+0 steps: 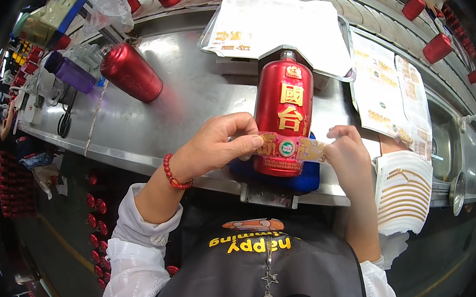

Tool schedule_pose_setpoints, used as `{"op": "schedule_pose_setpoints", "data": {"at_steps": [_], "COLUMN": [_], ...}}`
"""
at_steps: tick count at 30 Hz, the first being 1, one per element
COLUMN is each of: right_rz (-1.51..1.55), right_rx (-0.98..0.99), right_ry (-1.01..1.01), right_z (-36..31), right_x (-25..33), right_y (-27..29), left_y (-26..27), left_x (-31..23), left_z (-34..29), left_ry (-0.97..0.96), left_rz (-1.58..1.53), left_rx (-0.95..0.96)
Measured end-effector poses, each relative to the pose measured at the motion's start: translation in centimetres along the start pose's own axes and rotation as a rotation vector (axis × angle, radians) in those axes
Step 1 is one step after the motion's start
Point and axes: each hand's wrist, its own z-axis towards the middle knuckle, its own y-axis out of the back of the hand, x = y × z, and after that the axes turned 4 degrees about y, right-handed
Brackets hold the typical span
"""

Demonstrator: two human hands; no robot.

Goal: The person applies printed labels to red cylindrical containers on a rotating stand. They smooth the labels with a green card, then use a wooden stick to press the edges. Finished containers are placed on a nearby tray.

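Observation:
A red bottle with raised gold characters lies tilted in front of me on a blue rest, its neck pointing away. Across its lower part stretches a thin gold-patterned label strip with a small green round emblem. My left hand pinches the strip's left end between thumb and forefinger. At the other end, my right hand grips the strip between thumb and fingers. The strip lies over the bottle's front; whether its middle is stuck down I cannot tell.
Another red bottle stands to the left, beside a purple bottle. Behind the work lies a tray with white label sheets. More sheets and a stack with gold strips are at right. Several red bottles line the conveyor.

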Motion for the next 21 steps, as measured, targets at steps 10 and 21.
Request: {"op": "schedule_pose_setpoints", "data": {"at_steps": [10, 21], "right_rz": [-0.014, -0.258], "right_rx": [0.002, -0.123], "right_ry": [-0.031, 0.063], "right_z": [0.3, 0.6], "right_x": [-0.5, -1.1], "right_y": [-0.4, -0.7], "left_y": [-0.1, 0.1], "left_x": [-0.2, -0.1], "left_z": [0.0, -0.3], "left_ry": [-0.011, -0.071], "left_rz": [0.080, 0.347], "left_rx": [-0.026, -0.120]}}
